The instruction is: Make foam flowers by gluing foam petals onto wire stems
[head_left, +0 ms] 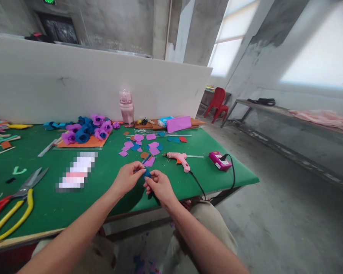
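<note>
My left hand [127, 178] and my right hand [159, 185] meet above the near edge of the green table [51, 205]. Together they pinch a small blue felt piece [147, 173] on a thin stick [146, 160] that pokes up between the fingers. Both hands are closed around it. Just beyond them lie several cut purple and blue felt petals [148, 146]. A pink glue gun [179, 158] rests to the right of my right hand, its black cord running off the table edge.
Finished purple and blue felt flowers [85, 129] sit on an orange sheet at the back left. Yellow-handled scissors [14, 207] lie at the near left. A pink bottle [126, 107], a pink box [219, 160], a white partition and a red chair [218, 102] are also in view.
</note>
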`<state>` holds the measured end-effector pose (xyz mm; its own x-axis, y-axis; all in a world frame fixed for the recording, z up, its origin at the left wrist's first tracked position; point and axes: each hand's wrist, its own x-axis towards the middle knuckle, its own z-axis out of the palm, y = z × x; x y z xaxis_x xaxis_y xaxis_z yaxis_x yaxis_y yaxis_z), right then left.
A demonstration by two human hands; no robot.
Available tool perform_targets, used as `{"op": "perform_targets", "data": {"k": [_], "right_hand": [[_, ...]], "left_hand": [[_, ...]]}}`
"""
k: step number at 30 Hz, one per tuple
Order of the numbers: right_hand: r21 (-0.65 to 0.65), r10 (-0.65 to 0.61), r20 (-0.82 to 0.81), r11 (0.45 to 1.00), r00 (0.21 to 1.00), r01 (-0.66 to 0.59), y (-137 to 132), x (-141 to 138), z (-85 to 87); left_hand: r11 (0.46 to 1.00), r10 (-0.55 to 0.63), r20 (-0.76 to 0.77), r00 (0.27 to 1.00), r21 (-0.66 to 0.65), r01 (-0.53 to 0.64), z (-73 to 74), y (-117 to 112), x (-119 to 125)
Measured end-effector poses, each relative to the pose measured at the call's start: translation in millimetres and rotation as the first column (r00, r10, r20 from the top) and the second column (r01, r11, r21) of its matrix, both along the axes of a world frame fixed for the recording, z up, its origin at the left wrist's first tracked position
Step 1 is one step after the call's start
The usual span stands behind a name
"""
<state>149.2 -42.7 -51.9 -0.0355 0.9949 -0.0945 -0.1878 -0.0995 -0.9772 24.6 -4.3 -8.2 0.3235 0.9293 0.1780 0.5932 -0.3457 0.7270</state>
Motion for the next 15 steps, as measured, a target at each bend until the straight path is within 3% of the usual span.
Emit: {"op": "perform_targets", "data": {"k": [3,4,6,8,10,12,15], "right_hand": [[-0.016,0.079,0.074,0.997,0.994,-0.078,-5.5,14.9,14.4],[0.008,0.059,0.113,0.998,0.992,-0.060,-5.8,26.3,20.5],[0.094,-0.108,0.246,0.992,0.963,0.087,-3.3,58.8,31.6],[0.216,-0.337,0.405,0.938,0.850,0.269,2.7,99.2,37.8],[0.327,-0.470,0.608,0.883,0.639,0.338,10.3,137.0,36.7],[0.319,-0.425,0.777,0.902,0.464,0.292,18.2,162.5,30.0],[0.177,-0.232,0.894,0.969,0.384,0.174,30.6,171.8,18.8]], "left_hand": [[0.998,-0.004,-0.071,0.997,0.070,0.009,0.7,5.7,0.2],[0.999,-0.024,-0.108,0.994,0.046,0.029,0.8,7.6,-1.5],[0.995,-0.085,-0.178,0.980,-0.060,0.075,0.0,11.0,-6.6],[0.985,-0.118,-0.227,0.967,-0.151,0.085,-2.6,13.8,-12.0],[0.977,-0.130,-0.254,0.958,-0.197,0.081,-6.9,16.5,-15.8],[0.971,-0.141,-0.261,0.955,-0.225,0.082,-12.2,19.5,-16.9],[0.969,-0.133,-0.249,0.959,-0.234,0.073,-18.5,24.3,-13.7]]}}
